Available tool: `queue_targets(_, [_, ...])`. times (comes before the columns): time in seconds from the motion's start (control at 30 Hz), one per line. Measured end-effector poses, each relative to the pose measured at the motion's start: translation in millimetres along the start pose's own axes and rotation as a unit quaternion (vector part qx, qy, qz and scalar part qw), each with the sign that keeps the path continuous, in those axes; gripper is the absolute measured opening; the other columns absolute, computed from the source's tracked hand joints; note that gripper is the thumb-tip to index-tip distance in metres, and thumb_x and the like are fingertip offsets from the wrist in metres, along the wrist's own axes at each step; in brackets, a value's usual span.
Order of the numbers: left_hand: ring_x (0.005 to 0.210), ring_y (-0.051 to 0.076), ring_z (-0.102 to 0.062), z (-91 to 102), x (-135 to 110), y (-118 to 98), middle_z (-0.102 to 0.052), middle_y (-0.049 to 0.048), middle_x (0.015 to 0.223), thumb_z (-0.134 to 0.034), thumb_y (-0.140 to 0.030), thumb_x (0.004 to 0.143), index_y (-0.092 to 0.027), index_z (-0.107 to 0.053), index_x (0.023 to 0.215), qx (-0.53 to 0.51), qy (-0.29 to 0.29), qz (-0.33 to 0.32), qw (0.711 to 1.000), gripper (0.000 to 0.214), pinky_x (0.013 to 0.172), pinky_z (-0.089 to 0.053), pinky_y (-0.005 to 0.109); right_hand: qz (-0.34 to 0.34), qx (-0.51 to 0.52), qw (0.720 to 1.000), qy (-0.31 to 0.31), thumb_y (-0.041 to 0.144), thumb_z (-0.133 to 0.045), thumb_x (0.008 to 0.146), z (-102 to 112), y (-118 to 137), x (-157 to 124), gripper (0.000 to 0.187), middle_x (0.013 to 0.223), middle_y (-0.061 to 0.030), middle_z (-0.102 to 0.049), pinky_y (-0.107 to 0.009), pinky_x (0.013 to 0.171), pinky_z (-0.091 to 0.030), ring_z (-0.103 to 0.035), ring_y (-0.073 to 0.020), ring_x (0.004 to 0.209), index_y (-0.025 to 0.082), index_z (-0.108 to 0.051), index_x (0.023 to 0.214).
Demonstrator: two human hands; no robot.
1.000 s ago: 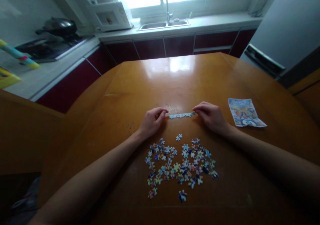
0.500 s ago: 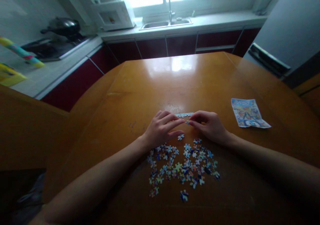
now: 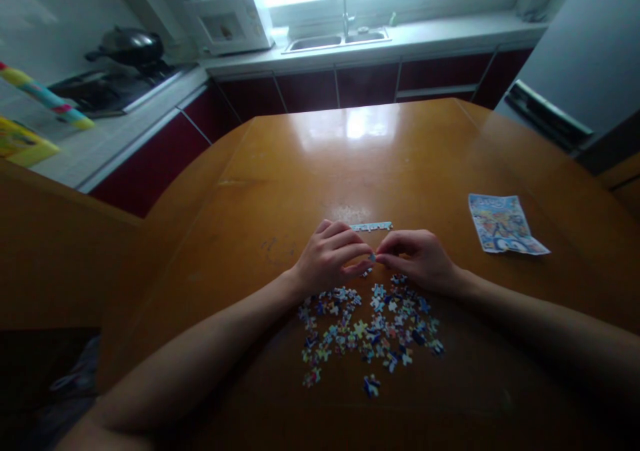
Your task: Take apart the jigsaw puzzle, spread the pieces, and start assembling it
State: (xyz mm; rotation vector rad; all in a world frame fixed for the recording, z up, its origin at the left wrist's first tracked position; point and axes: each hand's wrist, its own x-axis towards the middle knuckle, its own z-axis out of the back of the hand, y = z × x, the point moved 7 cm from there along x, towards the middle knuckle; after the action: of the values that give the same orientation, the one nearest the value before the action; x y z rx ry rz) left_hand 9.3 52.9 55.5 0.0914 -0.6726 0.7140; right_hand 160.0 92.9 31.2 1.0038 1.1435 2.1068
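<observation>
On the wooden table [image 3: 280, 171], my left hand [image 3: 330, 256] and my right hand [image 3: 417, 257] meet fingertip to fingertip over a small jigsaw piece [image 3: 371, 257] pinched between them. Just behind the hands lies a short joined strip of puzzle pieces [image 3: 371, 226], touched by neither hand. A spread of several loose coloured pieces [image 3: 367, 331] lies in front of my wrists. One stray piece [image 3: 371, 385] sits nearest to me.
A printed puzzle picture sheet [image 3: 503, 224] lies on the table at the right. Beyond the table are red kitchen cabinets, a sink with a tap [image 3: 343, 37], a white microwave [image 3: 230, 24] and a pot on a stove [image 3: 127, 44].
Both hands left the ends of the joined strip and drew toward me. They came together over a single piece just below the strip. The strip stayed in place.
</observation>
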Motion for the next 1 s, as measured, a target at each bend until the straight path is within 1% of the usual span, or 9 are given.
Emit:
queue_targets(0.2, [0.087, 0.018, -0.060, -3.5, -1.6, 7.9, -0.075, -0.0015, 0.087, -0.069, -0.040, 0.090, -0.029, -0.070, 0.094, -0.010, 0.031, 0.029, 0.999, 0.013, 0.079, -0.040, 0.036, 0.154, -0.071, 0.985, 0.033, 0.023, -0.068, 0.090, 0.6, 14.9, -1.6, 0.008, 0.097, -0.0060, -0.065, -0.034, 0.076, -0.056, -0.063, -0.0169, 0.087, 0.023, -0.069, 0.098])
queue_targets(0.3, [0.087, 0.019, -0.060, -4.4, -1.7, 8.9, -0.074, -0.0009, 0.086, -0.068, -0.041, 0.090, -0.029, -0.071, 0.093, -0.018, 0.041, 0.037, 0.998, 0.013, 0.080, -0.040, 0.037, 0.200, -0.097, 0.974, 0.050, 0.017, -0.064, 0.092, -1.6, 20.2, -2.7, 0.009, 0.094, -0.0053, -0.065, -0.033, 0.075, -0.055, -0.062, -0.0159, 0.085, 0.023, -0.068, 0.098])
queue_targets(0.4, [0.086, 0.018, -0.060, -3.2, -1.3, 9.0, -0.074, -0.0007, 0.085, -0.070, -0.044, 0.089, -0.029, -0.071, 0.093, -0.030, 0.036, 0.037, 0.998, 0.016, 0.079, -0.040, 0.036, 0.219, -0.125, 0.967, 0.047, 0.016, -0.063, 0.092, -1.6, 23.4, -2.3, 0.009, 0.090, -0.0046, -0.067, -0.034, 0.073, -0.054, -0.061, -0.0158, 0.081, 0.024, -0.067, 0.095])
queue_targets(0.47, [0.086, 0.018, -0.060, -1.1, -1.6, 11.9, -0.073, 0.0000, 0.086, -0.070, -0.044, 0.089, -0.028, -0.071, 0.096, -0.041, 0.024, 0.044, 0.998, 0.018, 0.079, -0.041, 0.036, 0.214, -0.140, 0.965, 0.049, 0.018, -0.063, 0.093, 0.4, 21.6, -0.8, 0.008, 0.090, -0.0048, -0.068, -0.034, 0.073, -0.053, -0.061, -0.0163, 0.081, 0.024, -0.068, 0.093])
queue_targets(0.53, [0.085, 0.018, -0.059, 1.3, -3.0, 18.6, -0.072, 0.0012, 0.087, -0.065, -0.038, 0.094, -0.026, -0.071, 0.098, -0.053, 0.006, 0.062, 0.997, 0.015, 0.078, -0.041, 0.036, 0.199, -0.151, 0.967, 0.048, 0.020, -0.063, 0.093, 6.2, 15.9, 1.9, 0.008, 0.090, -0.0048, -0.069, -0.035, 0.073, -0.053, -0.062, -0.0169, 0.081, 0.025, -0.069, 0.091])
queue_targets(0.63, [0.085, 0.018, -0.058, 3.4, -6.5, 34.0, -0.071, 0.0033, 0.087, -0.055, -0.029, 0.099, -0.023, -0.071, 0.095, -0.069, -0.020, 0.108, 0.992, 0.018, 0.079, -0.043, 0.036, 0.174, -0.162, 0.971, 0.033, 0.023, -0.063, 0.092, 23.0, 2.6, 7.2, 0.009, 0.091, -0.0049, -0.070, -0.036, 0.075, -0.052, -0.062, -0.0179, 0.083, 0.025, -0.071, 0.088])
queue_targets(0.77, [0.087, 0.019, -0.059, -0.7, -10.6, 53.4, -0.070, 0.0051, 0.088, -0.049, -0.031, 0.101, -0.020, -0.072, 0.095, -0.108, -0.016, 0.175, 0.978, 0.027, 0.083, -0.046, 0.036, 0.117, -0.176, 0.977, 0.039, 0.028, -0.064, 0.092, 48.7, -22.1, 13.5, 0.012, 0.091, -0.0055, -0.070, -0.037, 0.076, -0.051, -0.062, -0.0193, 0.084, 0.025, -0.073, 0.084])
queue_targets(0.87, [0.087, 0.018, -0.061, -2.6, -12.6, 61.8, -0.070, 0.0047, 0.087, -0.041, -0.032, 0.104, -0.020, -0.073, 0.094, -0.145, -0.021, 0.208, 0.967, 0.036, 0.084, -0.047, 0.036, 0.081, -0.180, 0.980, 0.040, 0.032, -0.065, 0.090, 63.8, -36.0, 15.3, 0.012, 0.091, -0.0058, -0.069, -0.037, 0.077, -0.051, -0.062, -0.0198, 0.085, 0.025, -0.074, 0.084])
queue_targets(1.0, [0.086, 0.018, -0.062, -1.7, -15.4, 69.7, -0.070, 0.0040, 0.084, -0.038, -0.034, 0.105, -0.019, -0.073, 0.091, -0.164, -0.046, 0.242, 0.955, 0.041, 0.084, -0.047, 0.036, 0.081, -0.168, 0.981, 0.045, 0.031, -0.066, 0.090, 67.1, -37.4, 15.1, 0.011, 0.092, -0.0062, -0.069, -0.036, 0.078, -0.052, -0.062, -0.0194, 0.086, 0.024, -0.074, 0.087])
